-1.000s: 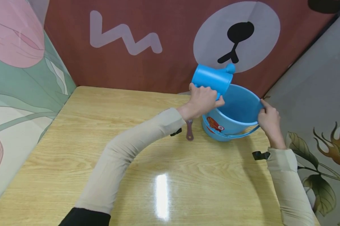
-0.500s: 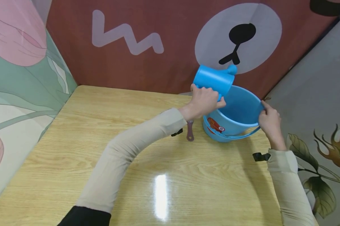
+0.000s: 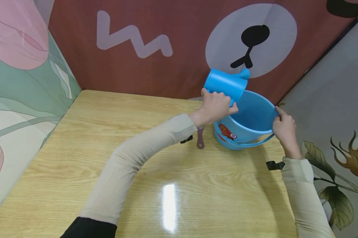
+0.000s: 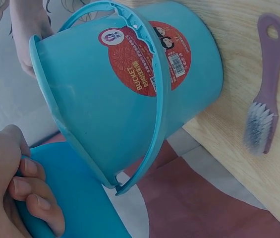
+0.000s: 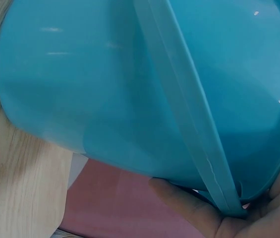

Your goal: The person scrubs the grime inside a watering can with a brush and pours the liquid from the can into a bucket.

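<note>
My left hand (image 3: pixel 215 105) grips the handle of a bright blue watering can (image 3: pixel 226 82). The can is tipped on its side above the left part of a light blue bucket (image 3: pixel 241 129), its round-ended spout pointing right. In the left wrist view, my curled fingers (image 4: pixel 33 186) wrap the can's handle beside the bucket rim. My right hand (image 3: pixel 283 128) holds the bucket's right rim, near where the bail handle (image 5: pixel 192 94) joins. The bail hangs down across the front. Standing on the table, the bucket shows a red label (image 4: pixel 144 59).
Left of the bucket, a brush (image 3: pixel 200 138) with a purple handle and pale bristles lies on the wooden table (image 3: pixel 107 132). A brown printed backdrop (image 3: pixel 131 72) rises behind the table's back edge, and a grey floral one (image 3: pixel 330 99) stands at the right.
The view shifts slightly early on. Both hands, the watering can and the bucket otherwise keep their positions.
</note>
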`<control>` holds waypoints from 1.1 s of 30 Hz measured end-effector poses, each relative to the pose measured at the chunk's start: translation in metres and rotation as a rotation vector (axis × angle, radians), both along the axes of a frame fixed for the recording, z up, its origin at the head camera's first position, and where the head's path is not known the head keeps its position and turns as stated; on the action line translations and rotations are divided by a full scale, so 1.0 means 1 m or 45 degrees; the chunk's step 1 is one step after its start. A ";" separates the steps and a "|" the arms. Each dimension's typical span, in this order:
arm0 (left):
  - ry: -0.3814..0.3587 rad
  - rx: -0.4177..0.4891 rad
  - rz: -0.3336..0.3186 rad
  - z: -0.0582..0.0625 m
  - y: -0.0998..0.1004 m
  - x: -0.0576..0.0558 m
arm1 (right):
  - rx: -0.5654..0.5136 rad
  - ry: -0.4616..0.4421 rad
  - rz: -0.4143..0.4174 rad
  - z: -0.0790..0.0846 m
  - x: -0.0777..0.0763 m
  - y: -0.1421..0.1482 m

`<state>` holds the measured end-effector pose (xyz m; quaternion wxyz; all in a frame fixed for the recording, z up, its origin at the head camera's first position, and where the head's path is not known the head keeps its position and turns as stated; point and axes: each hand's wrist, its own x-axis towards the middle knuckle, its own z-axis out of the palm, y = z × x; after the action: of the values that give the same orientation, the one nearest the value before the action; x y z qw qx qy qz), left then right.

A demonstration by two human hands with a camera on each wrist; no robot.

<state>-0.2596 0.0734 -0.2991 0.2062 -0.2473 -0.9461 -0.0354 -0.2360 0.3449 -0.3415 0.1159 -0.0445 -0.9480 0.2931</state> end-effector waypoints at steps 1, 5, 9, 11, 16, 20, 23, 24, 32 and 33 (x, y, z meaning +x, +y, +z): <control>0.003 0.002 0.001 0.000 0.000 0.000 | -0.001 -0.001 -0.002 0.000 0.000 0.000; 0.015 -0.004 0.009 0.000 0.001 0.000 | 0.009 0.012 -0.002 0.000 -0.001 0.001; 0.019 -0.016 0.016 0.001 0.001 0.001 | 0.024 0.023 -0.005 0.000 -0.001 0.001; 0.024 -0.016 0.016 0.001 0.001 0.001 | 0.027 0.023 -0.009 0.001 -0.001 0.001; 0.029 -0.014 0.010 0.001 0.001 0.001 | 0.019 0.030 -0.012 0.001 -0.001 0.000; 0.029 -0.020 0.010 0.001 0.002 0.001 | 0.017 0.035 -0.011 0.002 -0.001 0.000; 0.035 -0.023 0.014 0.001 0.003 0.001 | 0.023 0.046 -0.006 0.002 0.000 -0.001; 0.039 -0.025 0.016 0.001 0.003 0.001 | 0.023 0.049 -0.005 0.002 0.000 -0.001; 0.031 -0.045 0.018 0.002 0.004 0.002 | 0.017 0.065 0.000 0.001 0.000 -0.001; 0.028 -0.047 0.017 0.002 0.004 0.002 | 0.021 0.063 -0.003 0.001 0.000 0.000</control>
<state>-0.2576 0.0778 -0.2972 0.2121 -0.2450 -0.9459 -0.0138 -0.2363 0.3445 -0.3410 0.1400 -0.0376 -0.9471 0.2863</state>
